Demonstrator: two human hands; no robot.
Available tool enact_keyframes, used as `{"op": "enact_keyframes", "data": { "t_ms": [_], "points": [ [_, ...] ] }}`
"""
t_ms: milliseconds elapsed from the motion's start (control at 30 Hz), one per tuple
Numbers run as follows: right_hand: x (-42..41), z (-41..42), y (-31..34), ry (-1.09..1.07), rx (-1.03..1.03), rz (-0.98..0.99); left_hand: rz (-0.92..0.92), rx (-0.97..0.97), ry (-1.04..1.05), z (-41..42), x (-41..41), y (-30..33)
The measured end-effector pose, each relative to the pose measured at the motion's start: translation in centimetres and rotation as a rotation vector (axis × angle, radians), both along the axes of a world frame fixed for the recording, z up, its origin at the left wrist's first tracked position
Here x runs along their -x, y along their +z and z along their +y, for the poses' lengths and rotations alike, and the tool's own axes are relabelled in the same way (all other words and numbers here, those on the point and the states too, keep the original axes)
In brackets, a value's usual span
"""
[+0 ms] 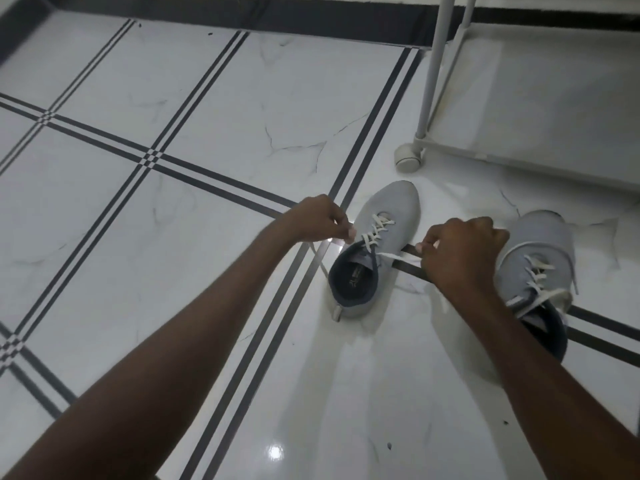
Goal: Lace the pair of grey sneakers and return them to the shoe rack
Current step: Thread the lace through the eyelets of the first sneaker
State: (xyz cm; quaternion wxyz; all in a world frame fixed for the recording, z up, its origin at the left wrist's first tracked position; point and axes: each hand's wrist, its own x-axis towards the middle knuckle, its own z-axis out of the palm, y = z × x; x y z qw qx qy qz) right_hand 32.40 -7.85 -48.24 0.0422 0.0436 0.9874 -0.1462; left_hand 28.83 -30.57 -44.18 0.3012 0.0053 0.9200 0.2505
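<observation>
Two grey sneakers with dark linings stand on the tiled floor, toes pointing away from me. The left sneaker point(389, 216) lies between my hands, its white lace point(375, 230) crossed through the eyelets. My left hand point(320, 220) pinches one lace end at the shoe's left side. My right hand point(460, 251) pinches the other lace end, pulled out to the right. The right sneaker point(540, 254) sits just beyond my right wrist, laced, its heel partly hidden by my forearm.
A white shoe rack point(540, 133) on a castor wheel point(408, 157) stands at the upper right, its bottom shelf just above the floor. A dark skirting strip point(242, 15) runs along the far wall. White marble tiles with black lines cover the floor.
</observation>
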Motion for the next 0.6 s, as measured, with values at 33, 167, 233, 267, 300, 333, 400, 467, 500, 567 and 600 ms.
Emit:
{"op": "enact_keyframes", "data": {
  "t_ms": [33, 167, 233, 267, 300, 333, 400, 467, 500, 567, 600],
  "points": [
    [-0.4, -0.6, -0.1, 0.032, 0.064, -0.008, -0.034, 0.013, -0.034, 0.4, 0.0, 0.0],
    [-1.8, -2.3, -1.8, 0.166, 0.258, -0.084, -0.192, -0.162, 0.036, 1.6, 0.8, 2.0],
    [-1.9, -2.8, -2.5, 0.162, 0.3, -0.122, -0.215, -0.206, 0.052, 2.0, 1.5, 3.2],
    [-1.9, -2.9, -2.7, 0.158, 0.326, -0.139, -0.214, -0.18, 0.034, 2.2, 1.9, 3.6],
    [-1.7, -3.0, -2.8, 0.154, 0.352, -0.145, -0.222, -0.125, 0.018, 2.2, 2.2, 3.4],
    [-1.6, -2.9, -2.9, 0.149, 0.373, -0.146, -0.257, -0.05, 0.01, 2.3, 2.3, 3.2],
    [-1.4, -2.6, -2.9, 0.149, 0.396, -0.151, -0.321, 0.156, -0.051, 2.1, 1.9, 1.9],
    [-1.4, -2.6, -3.1, 0.161, 0.41, -0.153, -0.237, 0.29, -0.129, 1.7, 0.9, -0.1],
    [-1.4, -2.7, -3.1, 0.161, 0.415, -0.147, -0.143, 0.257, -0.124, 1.5, 0.4, -1.1],
    [-1.3, -3.0, -3.2, 0.134, 0.439, -0.116, -0.016, 0.104, -0.006, 1.6, -0.6, -2.2],
    [-1.3, -3.2, -3.2, 0.117, 0.463, -0.101, 0.067, 0.066, 0.033, 1.9, -1.0, -2.5]
  ]
}}
